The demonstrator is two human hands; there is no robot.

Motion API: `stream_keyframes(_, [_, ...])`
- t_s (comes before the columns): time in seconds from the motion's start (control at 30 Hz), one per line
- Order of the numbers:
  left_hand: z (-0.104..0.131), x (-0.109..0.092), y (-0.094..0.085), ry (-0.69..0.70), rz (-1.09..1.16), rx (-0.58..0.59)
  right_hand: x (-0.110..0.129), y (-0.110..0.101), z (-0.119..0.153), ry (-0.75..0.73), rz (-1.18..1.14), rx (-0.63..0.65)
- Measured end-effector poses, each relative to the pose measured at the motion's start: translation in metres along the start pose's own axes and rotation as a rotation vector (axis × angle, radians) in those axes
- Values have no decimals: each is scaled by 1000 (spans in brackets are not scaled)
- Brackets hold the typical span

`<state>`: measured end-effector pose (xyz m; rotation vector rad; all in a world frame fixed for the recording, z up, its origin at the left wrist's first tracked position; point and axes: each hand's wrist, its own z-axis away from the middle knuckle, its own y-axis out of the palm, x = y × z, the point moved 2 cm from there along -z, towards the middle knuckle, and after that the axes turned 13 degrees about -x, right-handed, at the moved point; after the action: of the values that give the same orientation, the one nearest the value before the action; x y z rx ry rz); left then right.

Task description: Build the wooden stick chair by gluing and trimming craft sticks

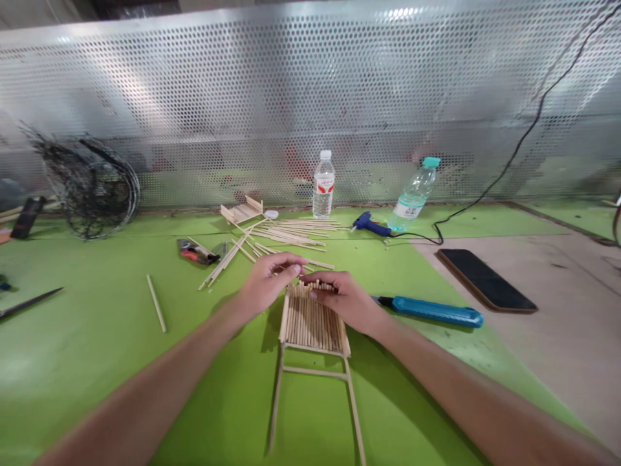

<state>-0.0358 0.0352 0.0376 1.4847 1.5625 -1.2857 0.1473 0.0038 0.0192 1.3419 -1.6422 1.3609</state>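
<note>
A small frame of thin wooden sticks (315, 323) stands on the green table, its middle covered by a row of parallel sticks and two long legs pointing toward me. My right hand (342, 298) is closed on the far right part of this stick frame, its fingers along the uneven stick ends. Just beyond the frame's far left corner is my left hand (272, 278), thumb and fingers brought together near the stick ends. Whatever lies between its fingertips is too small to make out.
Loose sticks (291, 233) and a smaller stick piece (242, 212) lie behind. Around them are pliers (196, 252), two bottles (324, 188), a blue glue gun (371, 224) with its cord, a blue cutter (436, 310), a phone (485, 278) and a wire bundle (92, 188).
</note>
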Motion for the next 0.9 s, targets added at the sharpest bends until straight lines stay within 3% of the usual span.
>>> stream_keyframes(0.9, [-1,5,-1,3,-1,-8,2,0,0,16,4,-6])
